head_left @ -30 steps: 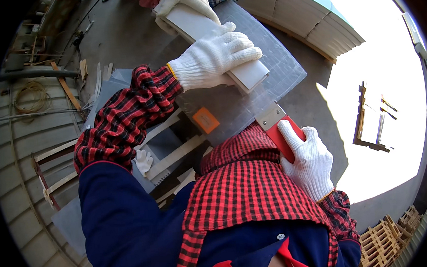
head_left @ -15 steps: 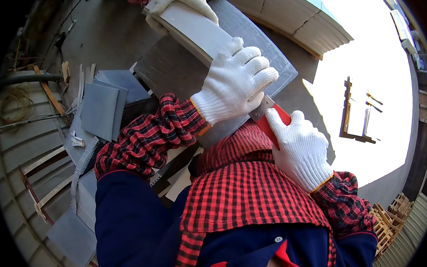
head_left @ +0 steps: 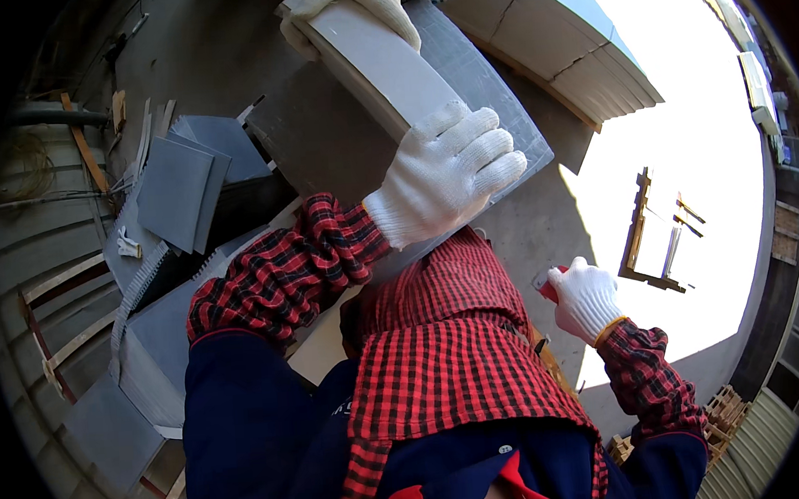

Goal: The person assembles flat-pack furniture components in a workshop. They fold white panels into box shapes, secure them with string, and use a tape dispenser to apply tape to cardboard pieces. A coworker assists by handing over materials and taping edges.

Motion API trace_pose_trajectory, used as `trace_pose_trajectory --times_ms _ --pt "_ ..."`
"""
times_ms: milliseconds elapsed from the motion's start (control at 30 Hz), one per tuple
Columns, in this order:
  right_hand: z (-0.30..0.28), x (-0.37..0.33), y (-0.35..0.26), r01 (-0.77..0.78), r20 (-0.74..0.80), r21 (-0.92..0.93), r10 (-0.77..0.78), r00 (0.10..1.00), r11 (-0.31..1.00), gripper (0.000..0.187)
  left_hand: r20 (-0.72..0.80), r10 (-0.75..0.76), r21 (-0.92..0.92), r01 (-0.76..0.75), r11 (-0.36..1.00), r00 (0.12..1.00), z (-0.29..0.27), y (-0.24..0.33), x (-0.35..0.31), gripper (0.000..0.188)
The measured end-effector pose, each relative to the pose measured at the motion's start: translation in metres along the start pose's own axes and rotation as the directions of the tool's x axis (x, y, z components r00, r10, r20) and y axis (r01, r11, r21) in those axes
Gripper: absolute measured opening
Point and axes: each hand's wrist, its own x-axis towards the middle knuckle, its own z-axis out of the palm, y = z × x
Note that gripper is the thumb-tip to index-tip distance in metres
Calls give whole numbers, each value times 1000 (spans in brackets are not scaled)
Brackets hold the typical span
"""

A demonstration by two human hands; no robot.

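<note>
We gripped the pale block point(head_left: 379, 68) at twelve o'clock, our left hand point(head_left: 445, 173) wrapped over its near end, a co-worker's gloved hand point(head_left: 348, 1) opposite; our right hand point(head_left: 585, 298) clenched a red tool point(head_left: 548, 280). Block unplaced yet.

Left of the pale block point(head_left: 379, 72), stacked grey slabs point(head_left: 176, 181) and loose timber strips point(head_left: 64, 307) crowded the ground — little passage there. Far left, bare concrete floor point(head_left: 195, 52) lay open — right, the floor dropped away.
</note>
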Motion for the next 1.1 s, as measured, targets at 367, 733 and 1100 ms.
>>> trace_pose_trajectory --times_ms 367,733,1100 --pt "-6 197 38 419 -431 902 264 863 104 71 -66 -166 286 178 941 984 21 -2 -68 61" --pt "-33 336 88 584 -580 585 -213 786 562 60 -80 -992 195 977 83 101 66 75 -64 56" --pt "-179 201 35 740 -585 529 -453 673 417 78 -16 -865 -77 863 -499 -501 139 106 -73 71"
